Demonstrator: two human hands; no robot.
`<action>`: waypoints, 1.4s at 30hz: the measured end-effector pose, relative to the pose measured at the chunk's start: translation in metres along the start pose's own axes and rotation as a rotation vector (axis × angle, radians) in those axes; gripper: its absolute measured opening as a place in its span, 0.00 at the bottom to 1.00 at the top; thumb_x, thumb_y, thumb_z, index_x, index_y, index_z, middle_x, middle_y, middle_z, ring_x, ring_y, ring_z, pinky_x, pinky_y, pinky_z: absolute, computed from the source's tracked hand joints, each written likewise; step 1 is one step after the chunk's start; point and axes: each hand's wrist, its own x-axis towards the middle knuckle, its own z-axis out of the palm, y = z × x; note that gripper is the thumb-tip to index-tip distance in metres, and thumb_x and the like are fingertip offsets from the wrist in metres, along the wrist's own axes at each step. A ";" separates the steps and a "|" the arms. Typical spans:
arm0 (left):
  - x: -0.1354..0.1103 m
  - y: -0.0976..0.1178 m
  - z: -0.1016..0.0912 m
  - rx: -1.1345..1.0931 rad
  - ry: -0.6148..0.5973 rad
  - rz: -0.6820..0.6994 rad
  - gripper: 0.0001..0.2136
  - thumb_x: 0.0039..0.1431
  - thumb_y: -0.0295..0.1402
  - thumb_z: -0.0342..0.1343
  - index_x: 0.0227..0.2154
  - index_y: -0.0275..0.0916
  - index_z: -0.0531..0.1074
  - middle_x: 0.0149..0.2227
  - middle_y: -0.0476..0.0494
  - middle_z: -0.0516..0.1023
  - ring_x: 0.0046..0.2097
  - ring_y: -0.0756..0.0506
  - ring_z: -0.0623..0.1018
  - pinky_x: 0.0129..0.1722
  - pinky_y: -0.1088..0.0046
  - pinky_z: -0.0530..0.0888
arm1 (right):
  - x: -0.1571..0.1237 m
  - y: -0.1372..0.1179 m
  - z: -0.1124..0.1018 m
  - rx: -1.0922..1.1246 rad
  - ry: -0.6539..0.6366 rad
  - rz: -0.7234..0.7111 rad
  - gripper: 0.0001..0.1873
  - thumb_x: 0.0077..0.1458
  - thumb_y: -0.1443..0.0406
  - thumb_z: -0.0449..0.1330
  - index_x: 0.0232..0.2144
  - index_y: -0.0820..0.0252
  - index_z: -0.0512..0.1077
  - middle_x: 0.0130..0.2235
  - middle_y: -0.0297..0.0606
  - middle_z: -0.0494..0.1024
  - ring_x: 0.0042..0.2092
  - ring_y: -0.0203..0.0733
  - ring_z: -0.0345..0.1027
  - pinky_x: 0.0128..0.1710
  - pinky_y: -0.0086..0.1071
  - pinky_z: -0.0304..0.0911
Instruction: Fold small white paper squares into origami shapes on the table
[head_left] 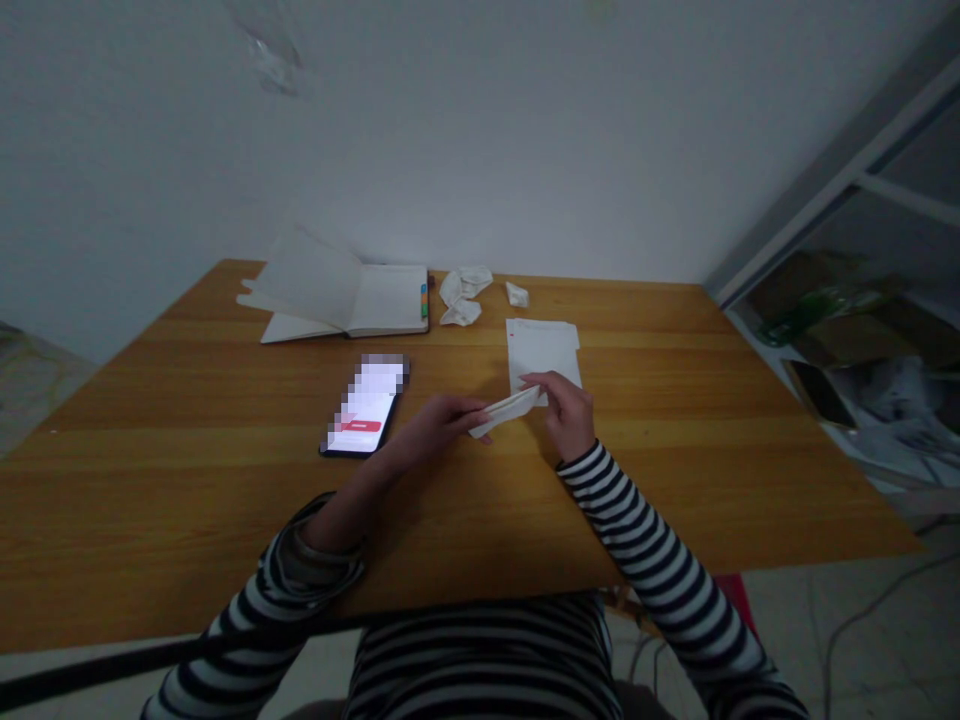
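Note:
Both my hands pinch a folded strip of white paper (510, 408) just above the wooden table (675, 460). My left hand (435, 428) grips its near left end with closed fingers. At the strip's right end, my right hand (566, 412) holds it with fingers curled. A flat white sheet (541, 348) lies right behind my right hand. A lit phone (366, 408) rests screen up just left of my left hand.
An open notebook (341, 298) with coloured tabs lies at the table's back. Crumpled paper pieces (463, 295) and a smaller scrap (517, 294) sit beside it. A metal shelf (847, 330) with clutter stands to the right, and a white wall is behind.

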 end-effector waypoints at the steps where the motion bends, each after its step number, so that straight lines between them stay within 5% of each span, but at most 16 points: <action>1: 0.000 0.001 0.001 0.056 -0.009 0.004 0.17 0.64 0.42 0.51 0.34 0.36 0.79 0.32 0.46 0.81 0.33 0.47 0.76 0.34 0.75 0.69 | 0.000 0.000 0.000 -0.008 -0.010 -0.009 0.30 0.45 0.81 0.46 0.45 0.57 0.73 0.39 0.38 0.80 0.43 0.43 0.75 0.44 0.36 0.69; 6: 0.000 0.003 0.005 0.348 -0.002 0.024 0.17 0.67 0.39 0.47 0.32 0.36 0.77 0.27 0.47 0.78 0.29 0.48 0.74 0.31 0.75 0.66 | 0.000 -0.003 -0.001 -0.019 -0.022 -0.042 0.32 0.41 0.82 0.45 0.43 0.57 0.74 0.38 0.38 0.80 0.43 0.43 0.74 0.44 0.36 0.69; 10: -0.002 0.002 0.007 0.515 0.064 0.012 0.16 0.69 0.37 0.44 0.37 0.36 0.75 0.33 0.42 0.80 0.32 0.45 0.77 0.34 0.72 0.68 | 0.001 -0.001 -0.002 -0.009 -0.008 -0.053 0.32 0.42 0.82 0.45 0.44 0.56 0.74 0.39 0.38 0.79 0.43 0.43 0.74 0.43 0.36 0.69; 15: -0.003 -0.004 0.006 0.468 0.056 0.044 0.14 0.67 0.30 0.44 0.48 0.37 0.72 0.39 0.41 0.81 0.41 0.42 0.79 0.43 0.67 0.72 | 0.003 0.001 -0.005 -0.024 0.003 -0.024 0.30 0.44 0.81 0.45 0.43 0.57 0.75 0.38 0.38 0.79 0.42 0.43 0.74 0.41 0.35 0.68; 20: -0.002 -0.001 0.008 0.258 0.119 0.030 0.18 0.68 0.34 0.43 0.57 0.37 0.66 0.34 0.45 0.80 0.34 0.46 0.79 0.41 0.70 0.73 | 0.006 0.002 -0.008 0.011 -0.030 0.038 0.23 0.50 0.79 0.47 0.39 0.59 0.77 0.35 0.38 0.78 0.37 0.41 0.73 0.38 0.33 0.66; 26: 0.000 0.002 0.004 0.178 0.209 0.000 0.16 0.67 0.39 0.47 0.35 0.37 0.77 0.27 0.47 0.81 0.32 0.46 0.79 0.37 0.72 0.72 | 0.008 0.000 -0.010 0.025 -0.021 0.109 0.20 0.53 0.77 0.49 0.37 0.58 0.78 0.35 0.37 0.80 0.37 0.41 0.73 0.38 0.33 0.66; 31: 0.001 0.004 0.002 0.096 0.196 0.009 0.17 0.67 0.40 0.47 0.35 0.37 0.78 0.32 0.46 0.84 0.37 0.44 0.82 0.42 0.71 0.73 | 0.007 0.002 -0.011 -0.021 -0.038 0.109 0.21 0.54 0.77 0.49 0.39 0.57 0.78 0.36 0.37 0.81 0.40 0.42 0.74 0.44 0.37 0.68; 36: 0.001 0.004 0.004 0.128 0.232 -0.019 0.16 0.67 0.39 0.48 0.36 0.37 0.78 0.31 0.45 0.84 0.35 0.44 0.82 0.40 0.71 0.73 | 0.011 -0.005 -0.012 -0.175 -0.092 0.058 0.09 0.61 0.66 0.56 0.40 0.53 0.77 0.39 0.34 0.82 0.43 0.43 0.74 0.64 0.51 0.50; 42: -0.002 0.006 0.015 0.245 0.128 0.024 0.14 0.68 0.35 0.46 0.37 0.37 0.77 0.32 0.44 0.83 0.35 0.45 0.80 0.39 0.71 0.72 | 0.013 -0.022 0.002 -0.318 -0.227 0.012 0.08 0.59 0.59 0.62 0.30 0.53 0.77 0.32 0.33 0.81 0.41 0.44 0.73 0.66 0.55 0.37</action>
